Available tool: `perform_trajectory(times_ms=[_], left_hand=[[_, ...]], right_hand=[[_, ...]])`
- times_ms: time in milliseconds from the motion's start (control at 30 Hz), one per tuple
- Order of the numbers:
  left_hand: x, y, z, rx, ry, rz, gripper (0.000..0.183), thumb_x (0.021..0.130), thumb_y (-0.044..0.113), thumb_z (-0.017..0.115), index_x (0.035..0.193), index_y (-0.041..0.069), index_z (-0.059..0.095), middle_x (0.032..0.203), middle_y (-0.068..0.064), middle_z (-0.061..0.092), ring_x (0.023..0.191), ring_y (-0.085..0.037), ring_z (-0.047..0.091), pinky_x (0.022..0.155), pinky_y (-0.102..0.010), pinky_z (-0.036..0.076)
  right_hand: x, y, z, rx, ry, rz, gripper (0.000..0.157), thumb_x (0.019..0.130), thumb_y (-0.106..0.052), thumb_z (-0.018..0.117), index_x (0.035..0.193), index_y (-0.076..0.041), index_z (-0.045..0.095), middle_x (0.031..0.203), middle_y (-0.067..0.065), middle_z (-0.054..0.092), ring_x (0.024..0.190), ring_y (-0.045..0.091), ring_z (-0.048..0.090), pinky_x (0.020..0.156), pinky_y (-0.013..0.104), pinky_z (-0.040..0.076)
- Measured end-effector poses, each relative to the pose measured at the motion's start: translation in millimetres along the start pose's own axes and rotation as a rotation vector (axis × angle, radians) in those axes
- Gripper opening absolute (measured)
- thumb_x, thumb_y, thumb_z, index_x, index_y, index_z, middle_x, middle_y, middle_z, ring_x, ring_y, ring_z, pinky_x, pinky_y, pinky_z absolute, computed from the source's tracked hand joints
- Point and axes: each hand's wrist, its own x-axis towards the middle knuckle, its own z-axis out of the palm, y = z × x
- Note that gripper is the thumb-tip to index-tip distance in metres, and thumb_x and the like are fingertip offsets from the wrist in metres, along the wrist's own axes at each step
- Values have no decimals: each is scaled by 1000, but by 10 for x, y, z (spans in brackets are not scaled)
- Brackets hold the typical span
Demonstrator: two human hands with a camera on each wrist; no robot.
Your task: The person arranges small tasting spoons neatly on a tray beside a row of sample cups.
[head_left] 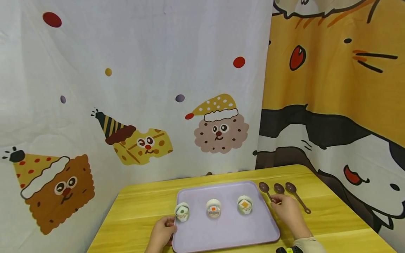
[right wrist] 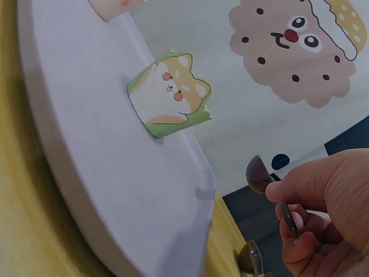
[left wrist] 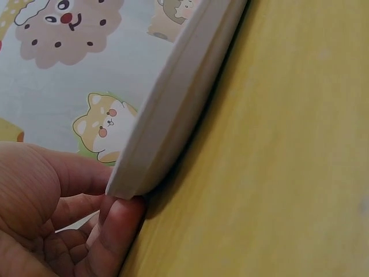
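A pale purple tray [head_left: 226,230] lies on the table, and my left hand [head_left: 162,232] grips its left edge. The left wrist view shows thumb and fingers [left wrist: 124,222] pinching the tray's rim. My right hand [head_left: 289,212], beyond the tray's right side, pinches a brown spoon [right wrist: 258,174] by its handle, the bowl pointing away from the palm. Three small paper cups stand in a row across the tray: a left cup [head_left: 182,212], a middle cup [head_left: 213,208] and a right cup [head_left: 245,205] printed with a dog. Each holds a small decorated piece.
Two more brown spoons lie right of the tray, a middle spoon [head_left: 279,188] and a right spoon [head_left: 298,197], close to my right hand. The yellow wood-look table [head_left: 133,211] ends at the back against a printed cloth curtain [head_left: 142,70].
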Motion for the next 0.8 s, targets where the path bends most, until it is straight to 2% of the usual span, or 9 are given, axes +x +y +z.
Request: perform_trajectory(times_ms=[433,800], left_hand=[[-18,10,10,5,14,28,37,84,0,65,119,-10,62,92,-9,62,66,-19,59,47,-35,56],[-22,4,14,18,19,39,37,84,0,66,119,-10,62,92,-10,62,66,-18,60,46,-35,56]], right_hand=[[-27,-68,102,12,-29,25,27,81,-6,73,107,2,75,85,5,69,75,18,59,59,28,49],[-56,-123,187,-18,-4,-35,26,78,-5,75,103,1,77,83,2,71,70,14,58,59,29,49]])
